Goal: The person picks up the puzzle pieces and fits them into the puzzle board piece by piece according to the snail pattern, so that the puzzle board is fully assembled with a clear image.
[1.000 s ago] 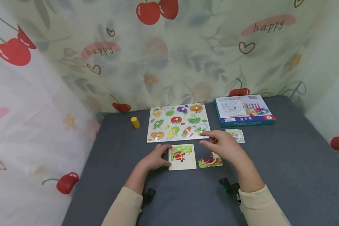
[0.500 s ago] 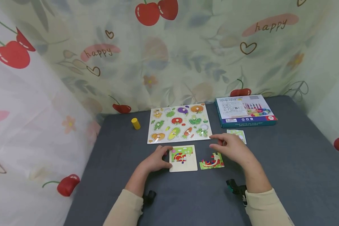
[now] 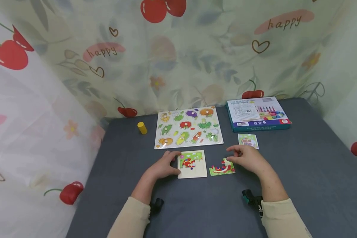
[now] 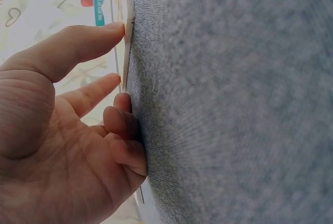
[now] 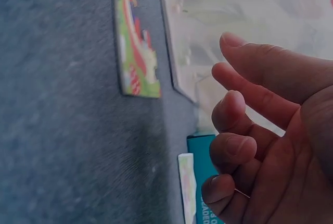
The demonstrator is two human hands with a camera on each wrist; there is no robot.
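My left hand [image 3: 163,166] holds the left side of a square wooden puzzle board [image 3: 198,172], index finger at its upper corner and thumb lower on the edge. Part of a red and green picture fills the board's top; bare wood shows below. In the left wrist view, thumb and index fingertips [image 4: 115,27] meet the board's pale edge. Right of the board lie joined puzzle pieces [image 3: 223,170], green with a red and white curved shape. My right hand [image 3: 250,159] hovers just beyond their upper right corner, thumb and index apart, nothing between them; the right wrist view shows its fingers loosely bent.
Behind the board lies a vegetable peg puzzle [image 3: 188,127]. A yellow cylinder [image 3: 142,128] stands to its left. At the back right sits a teal-edged box [image 3: 258,114], with a small picture card [image 3: 248,141] in front. A patterned curtain [image 3: 178,66] hangs behind the table.
My right hand has moved away from the vegetable puzzle's lower right corner, rightward and nearer to me, and stays without anything in it. The left hand keeps its place on the puzzle board.
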